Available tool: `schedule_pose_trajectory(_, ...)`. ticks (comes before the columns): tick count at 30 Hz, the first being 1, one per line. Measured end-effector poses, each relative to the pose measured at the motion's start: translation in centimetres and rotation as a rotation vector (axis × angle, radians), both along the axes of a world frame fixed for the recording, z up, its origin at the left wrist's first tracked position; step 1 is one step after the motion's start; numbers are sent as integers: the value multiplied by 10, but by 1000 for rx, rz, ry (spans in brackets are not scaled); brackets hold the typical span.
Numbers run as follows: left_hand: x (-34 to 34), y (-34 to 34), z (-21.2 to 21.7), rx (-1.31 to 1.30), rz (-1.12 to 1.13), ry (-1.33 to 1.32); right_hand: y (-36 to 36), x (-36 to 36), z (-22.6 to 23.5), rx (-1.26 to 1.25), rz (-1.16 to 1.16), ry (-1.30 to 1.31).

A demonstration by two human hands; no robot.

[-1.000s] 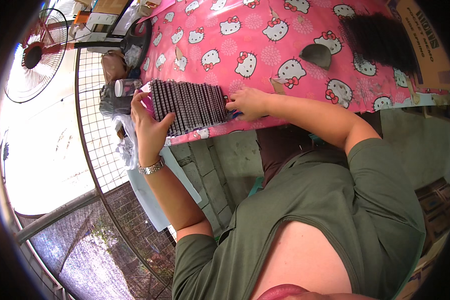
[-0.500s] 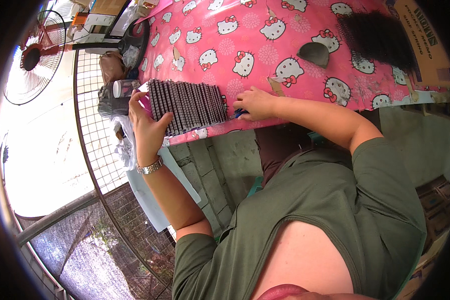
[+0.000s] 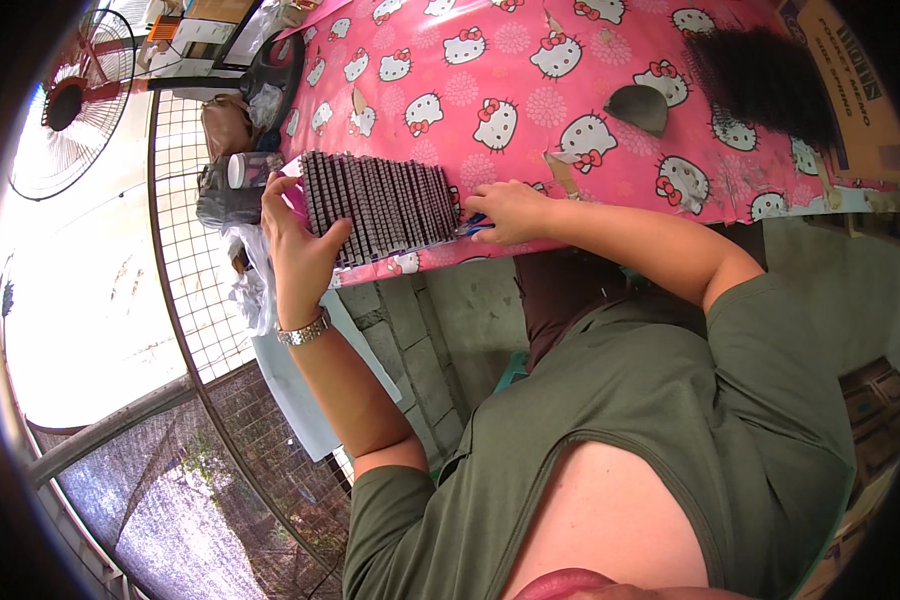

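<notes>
A tight row of thin pieces with dark ridged edges [image 3: 380, 208], resembling spiral-bound pads, stands at the table's near left edge. My left hand [image 3: 300, 245] clasps its left end, fingers along the outer side and thumb at the near side. Something pink or purple shows between that hand and the row. At the right end, my right hand [image 3: 510, 212] is closed around a small blue-handled tool [image 3: 478, 222]. Its tip reaches the row's near right corner; most of it is hidden under the fingers.
A pink patterned cover [image 3: 420, 80] lies over the table, torn in places. Farther right are a dark grey curved piece [image 3: 638, 110], a heap of black coils [image 3: 760, 85] and a cardboard box [image 3: 850, 90]. Beyond my left hand are a white-lidded jar [image 3: 250, 170], bags and a fan [image 3: 68, 103].
The view has shifted slightly. My right hand has turned a little, and more of the blue tool shows at the row's corner. My left hand keeps its place on the row.
</notes>
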State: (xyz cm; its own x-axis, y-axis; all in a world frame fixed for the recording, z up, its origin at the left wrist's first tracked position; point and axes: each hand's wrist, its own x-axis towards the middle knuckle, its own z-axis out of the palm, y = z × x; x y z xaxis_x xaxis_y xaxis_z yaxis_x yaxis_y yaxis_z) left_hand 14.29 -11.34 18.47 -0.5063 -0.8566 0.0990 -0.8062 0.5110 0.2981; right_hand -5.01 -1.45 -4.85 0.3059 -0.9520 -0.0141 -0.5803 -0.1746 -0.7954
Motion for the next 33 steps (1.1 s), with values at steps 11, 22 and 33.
schedule_pose_trajectory(11,0,-1,0,15,10,9,0,2,2,-1,-9,36)
schedule_pose_trajectory(22,0,0,1,22,14,6,-14,1,-24,-517,92,193)
schedule_pose_trajectory(33,-2,0,0,3,26,-12,-37,-3,8,320,222,-123)
